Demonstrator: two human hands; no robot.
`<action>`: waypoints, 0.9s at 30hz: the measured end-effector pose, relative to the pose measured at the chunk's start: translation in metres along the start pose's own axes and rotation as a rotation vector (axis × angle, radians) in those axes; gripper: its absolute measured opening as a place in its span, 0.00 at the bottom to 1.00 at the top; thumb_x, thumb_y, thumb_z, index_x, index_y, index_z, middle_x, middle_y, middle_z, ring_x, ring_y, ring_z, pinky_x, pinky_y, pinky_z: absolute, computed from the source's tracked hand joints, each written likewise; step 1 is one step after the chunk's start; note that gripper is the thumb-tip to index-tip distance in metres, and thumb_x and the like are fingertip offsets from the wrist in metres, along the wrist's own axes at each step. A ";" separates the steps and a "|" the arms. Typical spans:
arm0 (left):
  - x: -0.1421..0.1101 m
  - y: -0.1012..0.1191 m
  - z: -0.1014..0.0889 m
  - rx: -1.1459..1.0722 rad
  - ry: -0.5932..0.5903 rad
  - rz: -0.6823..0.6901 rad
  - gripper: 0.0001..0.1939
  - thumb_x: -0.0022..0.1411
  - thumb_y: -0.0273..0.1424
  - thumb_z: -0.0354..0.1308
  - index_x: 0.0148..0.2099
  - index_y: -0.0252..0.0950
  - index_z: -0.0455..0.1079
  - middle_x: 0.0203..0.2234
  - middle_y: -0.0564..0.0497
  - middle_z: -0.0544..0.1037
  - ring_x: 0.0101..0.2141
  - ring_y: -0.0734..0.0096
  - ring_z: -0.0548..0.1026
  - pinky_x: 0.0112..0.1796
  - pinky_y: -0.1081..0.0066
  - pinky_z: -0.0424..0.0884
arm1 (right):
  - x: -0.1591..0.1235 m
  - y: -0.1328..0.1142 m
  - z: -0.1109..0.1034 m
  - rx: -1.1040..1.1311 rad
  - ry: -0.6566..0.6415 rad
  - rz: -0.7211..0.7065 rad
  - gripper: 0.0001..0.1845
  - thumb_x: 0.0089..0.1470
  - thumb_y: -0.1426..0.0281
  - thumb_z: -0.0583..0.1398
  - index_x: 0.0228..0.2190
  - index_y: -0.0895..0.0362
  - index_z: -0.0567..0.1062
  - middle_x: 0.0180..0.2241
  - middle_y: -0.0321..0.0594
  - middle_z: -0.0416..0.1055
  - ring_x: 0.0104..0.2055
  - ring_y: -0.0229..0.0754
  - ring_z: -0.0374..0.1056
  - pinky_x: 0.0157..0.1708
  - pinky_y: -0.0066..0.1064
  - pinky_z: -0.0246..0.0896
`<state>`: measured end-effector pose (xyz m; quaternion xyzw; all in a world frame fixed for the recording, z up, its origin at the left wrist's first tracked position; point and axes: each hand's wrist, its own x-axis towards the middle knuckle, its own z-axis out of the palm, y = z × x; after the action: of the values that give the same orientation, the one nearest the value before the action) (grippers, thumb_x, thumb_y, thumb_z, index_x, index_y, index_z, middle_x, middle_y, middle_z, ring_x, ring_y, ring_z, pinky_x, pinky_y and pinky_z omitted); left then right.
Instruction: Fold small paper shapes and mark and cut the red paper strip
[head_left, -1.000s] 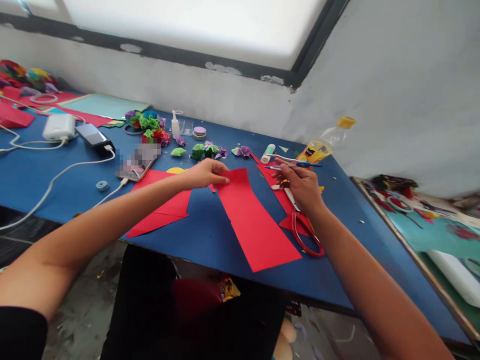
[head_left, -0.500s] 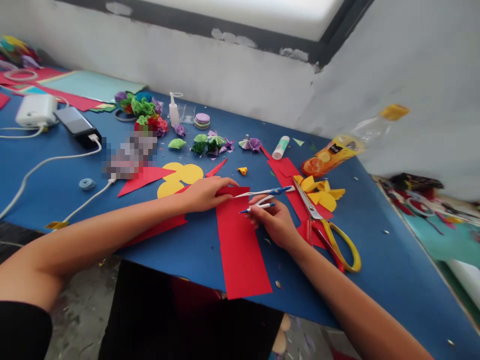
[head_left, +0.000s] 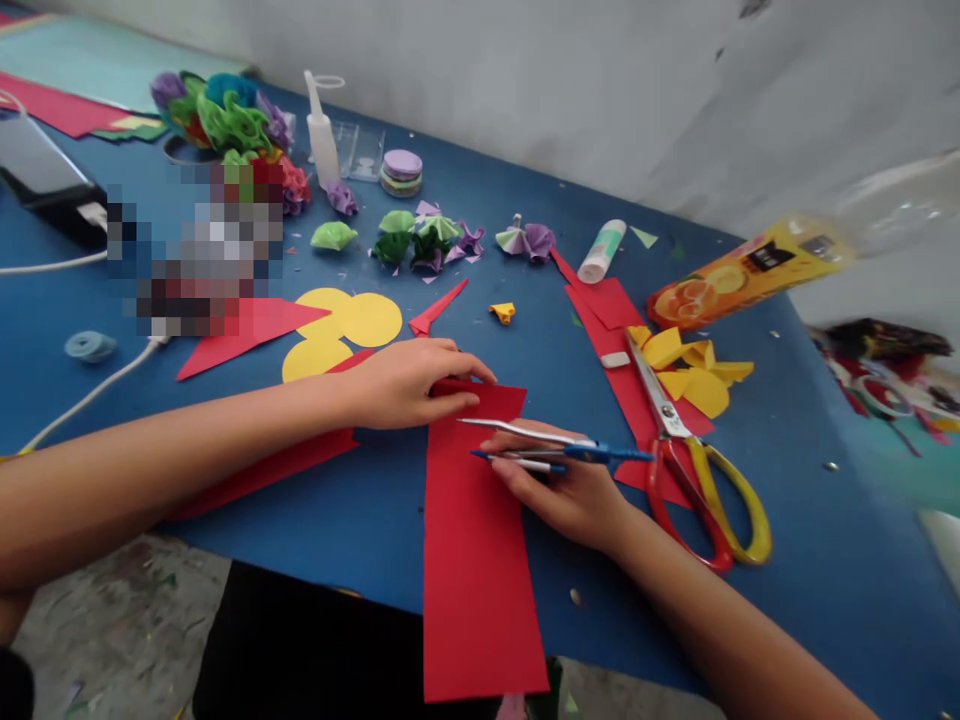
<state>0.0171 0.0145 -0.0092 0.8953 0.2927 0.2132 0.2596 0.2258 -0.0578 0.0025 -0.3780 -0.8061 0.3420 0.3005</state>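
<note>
A long red paper strip [head_left: 480, 570] lies on the blue table, its near end jutting past the edge. My left hand [head_left: 412, 385] rests at the strip's far left corner, with the thumb on top and the fingers curled over the paper. In my right hand [head_left: 562, 490] is a drawing compass [head_left: 585, 450] with a blue hinge, held almost flat between thumb and fingers. Its metal point and blue pen tip face left, just over the paper. Yellow paper circles [head_left: 371, 320] and a red paper triangle [head_left: 247, 335] lie beyond my left forearm.
To the right are open scissors [head_left: 671, 420], folded yellow paper [head_left: 679, 360], a glue stick [head_left: 602, 250] and a tilted drink bottle [head_left: 750, 270]. A squeeze bottle [head_left: 322, 140], a stack of round lids [head_left: 402, 172] and crumpled paper flowers [head_left: 232, 115] stand at the back. A white cable [head_left: 97, 395] runs at left.
The view has come closer and tilted down. The compass now lies flatter in my right hand, its hinge pointing right. My left hand stays at the far end of the strip.
</note>
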 end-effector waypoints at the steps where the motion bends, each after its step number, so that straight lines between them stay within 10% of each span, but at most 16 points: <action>1: 0.000 0.000 0.000 0.007 -0.007 0.011 0.15 0.62 0.33 0.51 0.49 0.36 0.68 0.35 0.47 0.75 0.37 0.70 0.72 0.38 0.71 0.68 | 0.000 -0.001 0.001 -0.024 -0.026 -0.045 0.07 0.53 0.74 0.56 0.35 0.55 0.72 0.31 0.38 0.74 0.31 0.37 0.70 0.30 0.27 0.67; 27: -0.001 -0.003 0.005 0.183 0.061 0.063 0.10 0.61 0.31 0.51 0.42 0.35 0.70 0.46 0.45 0.73 0.48 0.63 0.69 0.47 0.62 0.64 | -0.001 -0.005 0.015 -0.118 0.034 0.129 0.03 0.51 0.72 0.57 0.27 0.56 0.70 0.23 0.34 0.69 0.22 0.32 0.64 0.23 0.23 0.60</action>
<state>0.0177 0.0140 -0.0149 0.9170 0.2904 0.2209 0.1610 0.2137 -0.0660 -0.0031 -0.4521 -0.7937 0.3061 0.2684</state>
